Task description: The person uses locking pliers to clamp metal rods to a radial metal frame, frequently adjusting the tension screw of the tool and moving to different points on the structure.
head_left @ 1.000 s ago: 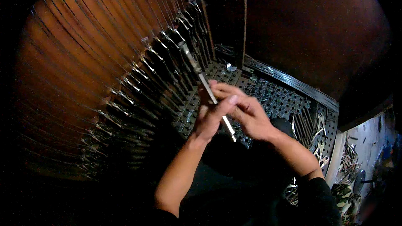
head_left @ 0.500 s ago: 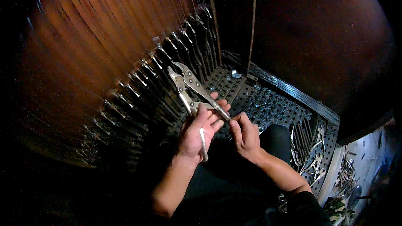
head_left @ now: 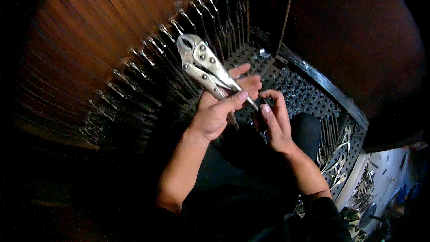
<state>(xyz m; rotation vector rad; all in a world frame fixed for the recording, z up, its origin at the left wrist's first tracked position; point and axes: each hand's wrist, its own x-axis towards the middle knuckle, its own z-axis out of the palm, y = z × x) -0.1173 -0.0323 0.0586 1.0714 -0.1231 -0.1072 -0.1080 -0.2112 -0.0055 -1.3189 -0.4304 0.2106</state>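
A pair of metal locking pliers [head_left: 214, 65] lies across my left hand [head_left: 211, 117], jaws toward the wire rows at the upper left. My left thumb presses over a handle while the other fingers stretch out behind the tool. The jaws are nearly together, with a small oval gap between them and nothing visible in it. At the lower tip of the upper handle, the thumb and forefinger of my right hand [head_left: 278, 127] are closed around the handle end. The exact fingertip contact is dark and hard to make out.
Rows of hooked metal ends [head_left: 156, 44] with taut wires line a brown curved wall [head_left: 85, 22] at the left. A perforated metal plate [head_left: 309, 98] lies beyond my right hand, edged by a bundle of wires [head_left: 322, 78]. Loose metal pieces [head_left: 342, 152] lie at the right.
The pliers' jaws have come together and the handles have drawn in. My left thumb has moved onto the handle. Both hands sit slightly higher and farther right in view.
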